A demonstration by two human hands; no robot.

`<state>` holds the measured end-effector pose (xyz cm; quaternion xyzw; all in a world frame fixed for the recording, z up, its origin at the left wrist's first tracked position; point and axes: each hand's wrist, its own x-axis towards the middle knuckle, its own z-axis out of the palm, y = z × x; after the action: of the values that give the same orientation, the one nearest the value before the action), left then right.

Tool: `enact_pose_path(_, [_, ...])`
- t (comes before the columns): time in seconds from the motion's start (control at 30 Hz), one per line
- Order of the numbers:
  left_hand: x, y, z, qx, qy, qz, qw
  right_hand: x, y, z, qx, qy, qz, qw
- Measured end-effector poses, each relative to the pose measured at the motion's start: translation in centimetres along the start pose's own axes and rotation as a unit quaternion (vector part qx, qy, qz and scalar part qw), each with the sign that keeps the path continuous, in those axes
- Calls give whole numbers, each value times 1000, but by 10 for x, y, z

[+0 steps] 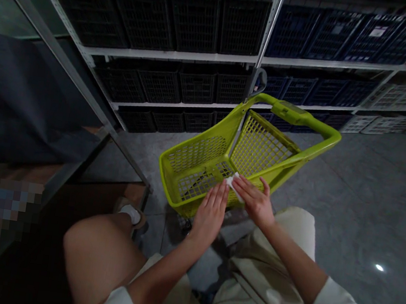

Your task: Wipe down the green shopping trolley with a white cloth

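At the green cart's [197, 151] near rim: white cloth [235, 183] | right hand [256, 204] flattened, fingers together over cloth, thumb raised | left hand [212, 208] flattened, fingertips beside cloth, contact unclear | crates [194, 25] beyond

Looking from the wearer's head, facing forward and steeply down, close over green cart [229, 125], shelves [171, 54] beyond it.

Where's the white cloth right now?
In the head view, just right of center, the white cloth is partly under the right hand, beside the left hand, at the near rim of the green cart.
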<state>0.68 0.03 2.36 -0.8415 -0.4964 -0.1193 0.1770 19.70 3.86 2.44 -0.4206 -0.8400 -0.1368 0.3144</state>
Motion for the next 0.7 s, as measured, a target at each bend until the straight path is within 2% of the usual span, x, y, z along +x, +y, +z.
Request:
enact_pose_path(0.07, [-3, -2, -3, -1, -7, 3, 1000, -1, 42, -19, -43, 18, 2, 999])
enact_pose_path(0.13, [-7, -3, -7, -3, -11, 5, 1000, -3, 84, -40, -105, 71, 41, 991])
enact_pose_path(0.23, [-14, -3, -15, -18, -22, 9, 1000, -5, 118, -61, -140, 106, 58, 983])
enact_pose_path(0.3, [-19, -1, -21, -32, -31, 7, 999, -7, 119, -65, -130, 113, 58, 983])
enact_pose_path(0.57, [-38, 5, -47, -40, -61, -23, 997, -14, 89, -63, -46, 129, 49, 989])
enact_pose_path(0.7, [-28, 3, -73, -51, -129, -46, 989, -15, 84, -63, -13, 131, 46, 990])
